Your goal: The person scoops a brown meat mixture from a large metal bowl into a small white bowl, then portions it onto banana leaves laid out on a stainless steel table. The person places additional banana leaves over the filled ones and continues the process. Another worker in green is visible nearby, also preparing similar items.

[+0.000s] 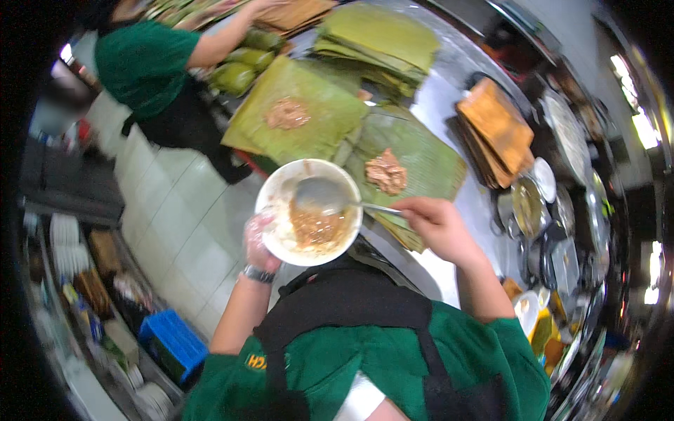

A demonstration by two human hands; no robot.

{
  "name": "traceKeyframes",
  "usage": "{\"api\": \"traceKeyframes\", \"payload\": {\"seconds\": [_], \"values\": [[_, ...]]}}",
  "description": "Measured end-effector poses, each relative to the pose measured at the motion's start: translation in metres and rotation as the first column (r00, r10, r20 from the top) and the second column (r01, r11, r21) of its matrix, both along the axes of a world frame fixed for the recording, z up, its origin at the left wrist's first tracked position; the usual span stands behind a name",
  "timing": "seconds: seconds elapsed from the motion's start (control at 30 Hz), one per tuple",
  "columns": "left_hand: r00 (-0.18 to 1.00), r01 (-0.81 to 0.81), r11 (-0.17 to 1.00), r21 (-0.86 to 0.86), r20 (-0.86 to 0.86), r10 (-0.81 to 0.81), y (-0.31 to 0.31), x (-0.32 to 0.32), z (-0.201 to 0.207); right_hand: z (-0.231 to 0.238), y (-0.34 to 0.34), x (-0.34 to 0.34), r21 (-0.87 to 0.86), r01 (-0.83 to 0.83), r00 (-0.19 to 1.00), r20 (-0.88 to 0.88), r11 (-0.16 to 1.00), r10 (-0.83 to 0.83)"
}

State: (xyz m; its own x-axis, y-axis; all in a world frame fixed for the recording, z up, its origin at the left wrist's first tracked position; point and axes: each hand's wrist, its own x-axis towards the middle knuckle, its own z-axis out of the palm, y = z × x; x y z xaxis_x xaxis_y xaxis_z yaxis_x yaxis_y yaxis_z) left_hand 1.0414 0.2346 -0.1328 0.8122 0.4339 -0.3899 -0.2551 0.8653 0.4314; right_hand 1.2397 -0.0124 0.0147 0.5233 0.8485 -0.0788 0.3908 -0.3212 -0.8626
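Being held approx. mid-frame, a bit left of ctr., is a white bowl [278, 191], w/ a wet brown mix [319, 230] pooled in its lower part and smears left on the inner wall. Over the mix's upper edge a metal ladle [320, 196] is held, slightly blurred; whether it's dipped or just above can't be told. The bowl's left rim is gripped by the left hand [259, 240], partly closed, in what looks like a clear glove; fingers under the bowl are hidden. A dark wristband [260, 274] is worn below it. The ladle's handle end is pinched btwn thumb & curled fingers of the right hand [434, 221].

Just beyond the bowl, upper ctr., a green leaf sheet [323, 119] is topped w/ a flat brown portion [288, 113]; right of it, a second leaf sheet [428, 151] is topped w/ a thicker brown clump [386, 172]. Farther up, a green leaf stack [379, 35] is set on the grey desk [484, 221]; a brown sheet pile [496, 126] is placed upper right, w/ a metal pot [526, 205] below it. Upper left, green parcels [239, 70] are grouped nr. a co-worker in a green shirt [144, 63]. Lower left, a blue crate [172, 344] is seen.
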Motion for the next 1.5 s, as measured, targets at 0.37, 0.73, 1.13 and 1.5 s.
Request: {"api": "traceKeyframes", "payload": {"seconds": [0.37,0.73,1.13,1.5], "values": [[0.991,0.083,0.96,0.268,-0.124,-0.05,-0.002,0.003,0.033,-0.022,0.016,-0.025,-0.107,0.043,0.907,-0.412,0.993,-0.083],[0.928,0.361,0.922,0.14,-0.147,-0.342,-0.038,0.065,0.033,-0.077,-0.061,0.016,0.041,0.347,0.64,-0.741,0.937,-0.205],[0.978,0.207,0.946,0.25,-0.078,-0.194,-0.04,0.073,0.057,-0.168,-0.087,0.085,-0.123,0.834,0.55,0.121,0.537,-0.826],[0.992,-0.074,0.884,0.461,-0.056,0.113,0.06,0.047,0.097,-0.171,-0.068,0.022,-0.19,0.803,0.575,-0.006,0.565,-0.818]]}}
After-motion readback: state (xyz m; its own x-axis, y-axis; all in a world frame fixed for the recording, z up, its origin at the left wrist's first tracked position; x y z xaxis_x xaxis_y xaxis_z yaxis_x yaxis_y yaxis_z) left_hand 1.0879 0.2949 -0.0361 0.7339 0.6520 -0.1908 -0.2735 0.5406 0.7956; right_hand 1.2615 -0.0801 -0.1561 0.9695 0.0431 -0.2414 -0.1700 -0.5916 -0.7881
